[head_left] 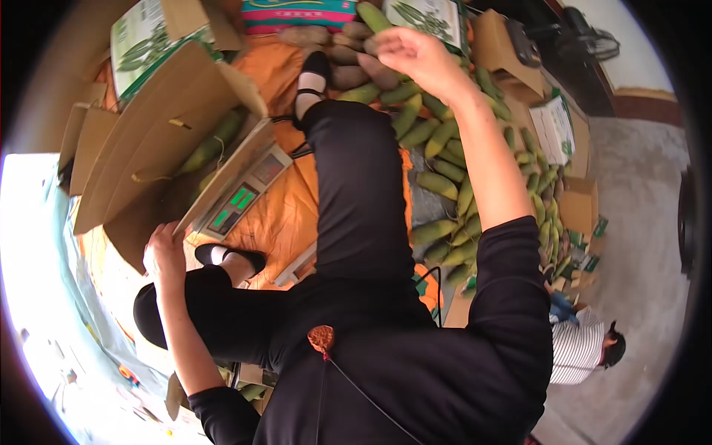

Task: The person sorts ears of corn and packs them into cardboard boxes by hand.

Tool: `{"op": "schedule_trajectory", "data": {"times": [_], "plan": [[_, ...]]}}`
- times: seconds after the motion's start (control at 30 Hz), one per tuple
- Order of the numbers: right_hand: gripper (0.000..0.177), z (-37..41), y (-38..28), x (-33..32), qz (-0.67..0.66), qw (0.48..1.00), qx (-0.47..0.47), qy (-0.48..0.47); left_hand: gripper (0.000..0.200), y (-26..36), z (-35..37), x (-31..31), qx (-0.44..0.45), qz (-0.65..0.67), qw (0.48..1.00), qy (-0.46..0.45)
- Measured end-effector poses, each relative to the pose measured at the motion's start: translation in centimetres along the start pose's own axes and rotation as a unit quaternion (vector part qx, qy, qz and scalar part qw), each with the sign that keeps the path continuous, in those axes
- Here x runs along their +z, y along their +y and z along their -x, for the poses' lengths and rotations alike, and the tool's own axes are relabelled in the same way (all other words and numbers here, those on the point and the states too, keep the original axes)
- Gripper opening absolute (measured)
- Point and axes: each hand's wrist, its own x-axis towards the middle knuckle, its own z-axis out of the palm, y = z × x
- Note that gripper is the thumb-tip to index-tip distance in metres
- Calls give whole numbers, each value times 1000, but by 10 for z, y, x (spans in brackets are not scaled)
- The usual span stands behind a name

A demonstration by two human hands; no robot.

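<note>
An orange sheet (285, 211) covers the floor around the person's feet, and at the right side the bare concrete floor (634, 178) is seen. At the far side, a long green radish (373, 18) lies just beyond the fingers of the right hand (415, 59). These fingers are partly bent and close together; whether they have hold of the radish, one cannot tell.

Such a radish is probably firm and stiff, with a fair weight for its size. Its skin looks smooth, so it may slide a little, and a hard knock could crack or bruise it. The thick middle seems the best place to take hold, with the fingers wrapped around; the thin tail could snap.

Near the radish are reddish-brown roots (348, 76), and to their right spreads a big heap of green radishes (445, 152). On the left stands an open carton (141, 141) with some radishes (204, 154) inside, and beside it shows a scale (248, 189) with green lit digits. The left hand (165, 256) is closed on the near edge of this carton, fingers bent over the cardboard. Farther out, at the near right, is another person (578, 348) in a striped top.
</note>
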Motion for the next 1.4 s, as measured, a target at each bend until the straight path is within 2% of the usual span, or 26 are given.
{"op": "schedule_trajectory", "data": {"times": [0.1,0.17,0.23,0.3,0.37,0.4,0.47,0.57,0.6,0.67,0.7,0.77,0.8,0.87,0.9,1.0,1.13,1.23,1.3,1.33,1.4], "plan": [[28,49,91,-14,46,988,139,42,19,1,-1,-2,-10,18,1000,-21],[36,90,176,-13,71,979,181,57,20,1,-2,-2,-2,10,1000,-24],[33,139,212,1,100,958,255,85,20,-12,-3,7,16,23,999,-16],[24,194,280,24,115,943,302,79,20,-17,-2,10,32,35,999,-11],[16,241,299,48,160,883,439,37,18,-15,-3,9,16,36,999,-21],[16,264,306,60,156,882,444,36,16,-22,-3,13,24,38,999,-15],[21,308,323,80,31,819,567,79,16,-22,-3,13,22,43,999,-21],[29,361,330,104,-154,673,711,136,15,-23,-3,12,11,42,999,-33],[29,370,324,112,-155,672,712,134,15,-22,-3,11,20,43,999,-24],[36,377,313,132,-187,569,750,282,14,-17,-3,9,19,27,999,-15],[36,378,311,141,-188,571,750,276,14,-17,-2,9,15,23,1000,-14],[38,381,314,155,-224,525,756,319,14,-20,-2,8,20,7,1000,-23],[38,383,317,162,-224,528,757,313,14,-21,-2,8,22,0,1000,-20],[37,386,340,180,-249,481,743,393,14,-15,-1,8,20,-4,1000,-10],[37,389,351,187,-250,486,743,387,13,-13,0,7,22,-4,1000,-2],[30,389,373,191,-321,443,739,393,13,-10,-1,5,-5,1,1000,-20],[28,382,368,186,-345,431,746,373,13,-14,-1,8,-13,28,999,-13],[25,364,353,190,-403,434,714,373,13,-18,-2,9,2,39,999,-12],[25,347,335,207,-556,437,618,343,13,-17,-2,10,-10,33,999,-5],[25,331,312,206,-556,435,619,344,13,-18,-2,10,-9,32,999,-7],[30,291,263,191,-553,519,594,268,13,-22,-3,9,-45,28,998,-34]]}}
